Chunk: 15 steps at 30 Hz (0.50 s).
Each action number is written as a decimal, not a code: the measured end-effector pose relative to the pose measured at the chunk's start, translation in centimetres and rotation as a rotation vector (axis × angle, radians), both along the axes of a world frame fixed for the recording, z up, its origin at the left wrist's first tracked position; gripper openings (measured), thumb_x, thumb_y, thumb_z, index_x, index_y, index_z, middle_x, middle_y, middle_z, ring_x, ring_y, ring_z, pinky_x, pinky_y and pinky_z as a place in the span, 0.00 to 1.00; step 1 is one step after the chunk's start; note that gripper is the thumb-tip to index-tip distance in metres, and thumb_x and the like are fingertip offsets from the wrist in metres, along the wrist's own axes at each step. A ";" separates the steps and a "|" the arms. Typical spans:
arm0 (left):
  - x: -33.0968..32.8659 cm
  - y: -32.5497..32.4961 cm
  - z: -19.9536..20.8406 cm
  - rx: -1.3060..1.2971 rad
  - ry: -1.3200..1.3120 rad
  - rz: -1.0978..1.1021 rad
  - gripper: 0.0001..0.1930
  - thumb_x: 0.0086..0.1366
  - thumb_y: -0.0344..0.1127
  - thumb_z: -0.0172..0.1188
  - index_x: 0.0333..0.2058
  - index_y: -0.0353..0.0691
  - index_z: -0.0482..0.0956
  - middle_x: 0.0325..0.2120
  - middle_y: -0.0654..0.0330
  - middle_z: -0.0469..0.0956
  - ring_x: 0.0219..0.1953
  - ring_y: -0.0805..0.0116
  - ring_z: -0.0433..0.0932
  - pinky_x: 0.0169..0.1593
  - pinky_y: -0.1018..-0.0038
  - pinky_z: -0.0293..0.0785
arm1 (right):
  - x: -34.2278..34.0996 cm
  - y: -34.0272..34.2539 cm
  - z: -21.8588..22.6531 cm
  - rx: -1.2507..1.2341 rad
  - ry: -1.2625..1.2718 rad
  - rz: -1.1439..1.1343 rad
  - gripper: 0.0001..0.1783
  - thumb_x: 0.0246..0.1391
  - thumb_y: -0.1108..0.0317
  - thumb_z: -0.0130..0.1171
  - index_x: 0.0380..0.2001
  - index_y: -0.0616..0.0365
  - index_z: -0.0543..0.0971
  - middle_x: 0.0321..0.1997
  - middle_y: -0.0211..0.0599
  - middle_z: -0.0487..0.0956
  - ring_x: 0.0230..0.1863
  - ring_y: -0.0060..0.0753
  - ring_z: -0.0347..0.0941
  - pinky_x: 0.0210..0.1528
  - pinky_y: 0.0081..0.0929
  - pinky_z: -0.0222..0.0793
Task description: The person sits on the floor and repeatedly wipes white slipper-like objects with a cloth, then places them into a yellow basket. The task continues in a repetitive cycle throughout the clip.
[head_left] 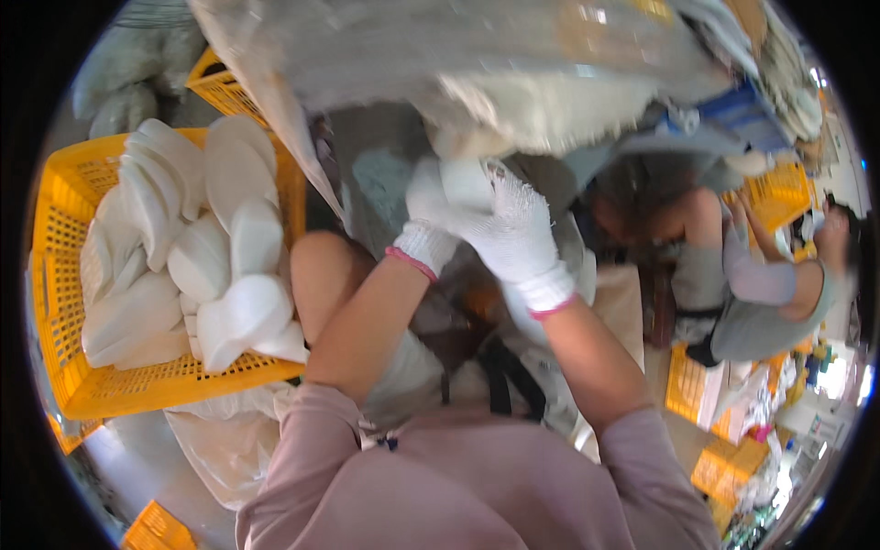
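Both hands wear white knit gloves with pink cuffs and meet in front of me. Between them is a smooth white rounded piece (466,186), blurred and partly covered by the fingers. My left hand (429,213) is closed against its left side. On the other side my right hand (515,227) is closed round it, fingers upward. Just beyond the fingers hangs a pale, fluffy-looking mass (541,108), too smeared to name. Several white curved pieces (200,257), smooth and pad-like, lie heaped in a yellow plastic basket (165,396) left of my left arm.
A grey plastic-covered bulk (440,46) stretches across the far side above my hands. To the right sits another person (775,293) in a grey top, near yellow crates (724,467). Another yellow crate (225,87) stands behind the basket, beside clear bags (137,69).
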<state>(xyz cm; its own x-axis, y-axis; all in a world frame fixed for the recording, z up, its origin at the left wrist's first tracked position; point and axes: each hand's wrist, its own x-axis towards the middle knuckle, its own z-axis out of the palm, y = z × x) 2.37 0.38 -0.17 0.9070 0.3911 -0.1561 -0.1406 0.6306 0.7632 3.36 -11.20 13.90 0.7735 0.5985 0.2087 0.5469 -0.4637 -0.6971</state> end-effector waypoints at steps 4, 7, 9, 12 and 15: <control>-0.4 0.0 2.6 -0.658 0.083 0.108 0.17 0.80 0.42 0.42 0.47 0.39 0.79 0.42 0.50 0.82 0.43 0.56 0.83 0.53 0.59 0.81 | 0.8 -2.2 3.4 0.157 0.808 0.312 0.35 0.50 0.68 0.75 0.63 0.60 0.79 0.48 0.36 0.87 0.49 0.28 0.83 0.53 0.30 0.79; -0.6 -1.4 2.0 -0.618 0.064 0.071 0.19 0.79 0.46 0.43 0.40 0.41 0.78 0.33 0.54 0.81 0.34 0.57 0.82 0.43 0.58 0.82 | -4.7 -6.5 4.8 -0.153 0.576 0.085 0.30 0.49 0.67 0.72 0.57 0.60 0.79 0.43 0.42 0.84 0.42 0.40 0.81 0.47 0.38 0.78; -0.3 -2.1 0.8 -0.276 0.113 0.199 0.22 0.79 0.52 0.42 0.40 0.42 0.79 0.31 0.55 0.81 0.32 0.55 0.82 0.39 0.58 0.82 | -7.4 -8.9 3.7 -0.150 0.235 0.166 0.21 0.53 0.66 0.67 0.50 0.60 0.79 0.39 0.53 0.80 0.42 0.56 0.79 0.45 0.46 0.77; 1.2 -1.1 -0.8 -0.342 -0.204 0.154 0.21 0.78 0.51 0.47 0.48 0.41 0.80 0.42 0.53 0.82 0.43 0.56 0.82 0.48 0.61 0.79 | -7.3 -8.9 1.2 -0.305 -0.013 0.111 0.17 0.51 0.68 0.64 0.45 0.56 0.80 0.31 0.47 0.80 0.37 0.56 0.80 0.38 0.50 0.77; 3.2 2.0 -1.4 -0.433 -0.053 0.202 0.23 0.79 0.53 0.45 0.48 0.40 0.79 0.41 0.53 0.82 0.42 0.56 0.83 0.47 0.62 0.80 | -1.4 -3.9 -0.5 -0.366 -0.349 0.279 0.10 0.50 0.62 0.65 0.35 0.54 0.81 0.31 0.49 0.81 0.33 0.58 0.80 0.34 0.51 0.77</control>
